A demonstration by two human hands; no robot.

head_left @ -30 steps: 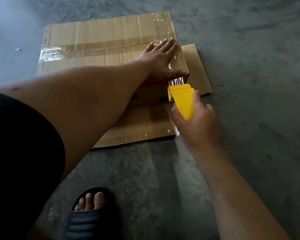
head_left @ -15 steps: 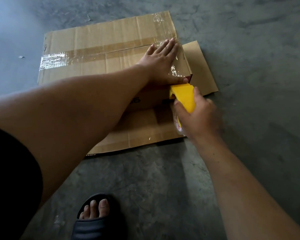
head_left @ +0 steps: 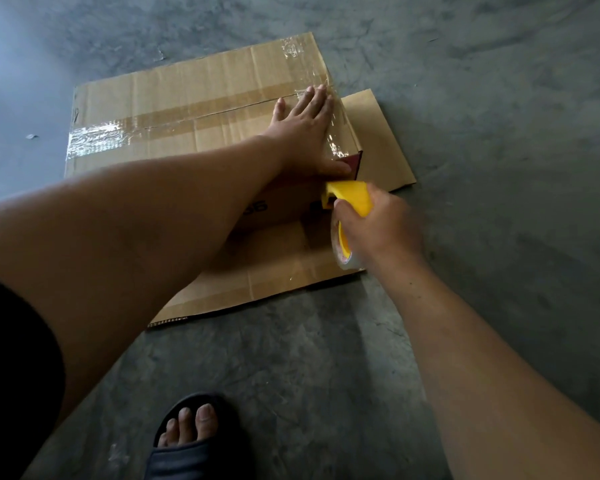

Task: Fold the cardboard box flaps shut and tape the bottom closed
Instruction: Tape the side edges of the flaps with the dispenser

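A brown cardboard box (head_left: pixel 194 98) stands upside down on the concrete floor, its bottom flaps folded shut and facing up. Clear tape (head_left: pixel 96 140) runs along the centre seam, and a fresh shiny strip (head_left: pixel 336 147) crosses the right end. My left hand (head_left: pixel 303 133) lies flat, fingers together, pressing that strip onto the box near its right corner. My right hand (head_left: pixel 378 230) grips a yellow tape dispenser (head_left: pixel 350 197) with a clear tape roll, held against the box's near side just below the corner.
Loose outer flaps (head_left: pixel 378 140) lie spread flat on the floor to the right and in front of the box. My foot in a dark sandal (head_left: pixel 187 441) stands on the bare grey concrete (head_left: pixel 499 133) in front.
My right hand has pulled the dispenser down over the box's near edge, away from the top. My left hand has slid a little further along the strip.
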